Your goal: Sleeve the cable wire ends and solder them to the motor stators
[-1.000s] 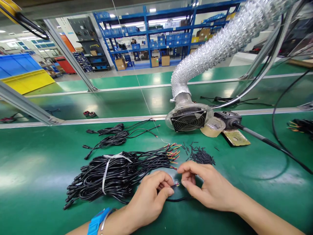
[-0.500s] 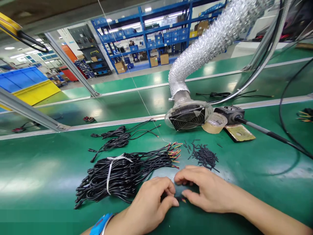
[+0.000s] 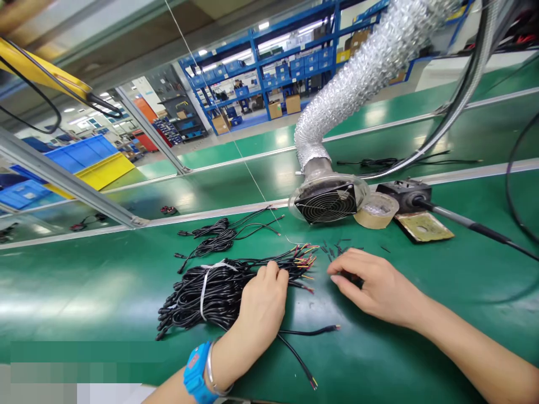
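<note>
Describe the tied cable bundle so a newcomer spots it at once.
On the green bench, find the left hand, the one with a blue wristband. Beside it lies the big black cable bundle, set apart from the two smaller coils behind by its white tie.

Black cables (image 3: pixel 223 290), green table (image 3: pixel 391 353).
The wire ends (image 3: pixel 307 261) are red and yellow, the tie (image 3: pixel 204 294) is white, the wristband (image 3: pixel 196 370) is blue; the black fan (image 3: pixel 328 205) shows rings, the silver duct (image 3: pixel 349 95) ridges.

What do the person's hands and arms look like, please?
The left hand and right hand are ungloved, and no sleeves show. The left wrist wears a bright blue band with a reddish marking, plus a silver-coloured bangle; the right wrist is bare.
</note>
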The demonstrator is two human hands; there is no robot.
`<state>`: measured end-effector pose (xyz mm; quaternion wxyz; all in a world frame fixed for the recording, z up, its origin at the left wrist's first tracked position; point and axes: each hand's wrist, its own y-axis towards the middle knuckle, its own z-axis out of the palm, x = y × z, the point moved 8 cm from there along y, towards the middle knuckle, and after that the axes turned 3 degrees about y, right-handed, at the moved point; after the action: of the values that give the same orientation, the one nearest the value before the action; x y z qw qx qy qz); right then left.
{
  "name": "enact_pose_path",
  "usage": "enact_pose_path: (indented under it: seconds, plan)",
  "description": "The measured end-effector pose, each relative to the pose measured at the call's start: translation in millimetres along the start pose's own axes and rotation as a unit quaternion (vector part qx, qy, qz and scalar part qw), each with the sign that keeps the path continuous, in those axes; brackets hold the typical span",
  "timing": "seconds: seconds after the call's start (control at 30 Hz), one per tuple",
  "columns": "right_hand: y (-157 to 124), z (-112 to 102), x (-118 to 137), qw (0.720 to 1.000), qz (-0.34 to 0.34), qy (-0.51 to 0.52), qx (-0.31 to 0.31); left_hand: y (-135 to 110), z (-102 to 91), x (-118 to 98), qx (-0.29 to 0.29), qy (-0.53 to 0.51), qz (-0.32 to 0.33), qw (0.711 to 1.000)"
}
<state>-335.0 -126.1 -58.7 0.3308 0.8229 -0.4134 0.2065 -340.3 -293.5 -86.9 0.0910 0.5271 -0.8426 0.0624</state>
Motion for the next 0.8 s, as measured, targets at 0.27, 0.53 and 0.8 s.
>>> enact_pose_path:
  seconds: [0.27,0.53,0.8]
  plan:
    - [0.4,-29.6,-11.6,0.997,0.014,-0.032,-0.063,-8.6,-28.8,5.7,-0.053,-0.256,0.033,0.965]
    - [5.4,-5.7,-32.3,0.992,0.037,-0.116,0.042,-13.1,-14.6,-11.1,0.042,-0.284,0.093,0.953]
    - [21.2,33.6,-26.2,0.97,0.051,-0.216,0.105,-4.1,-10.0,-20.5,0.07,-0.369,0.099,0.921]
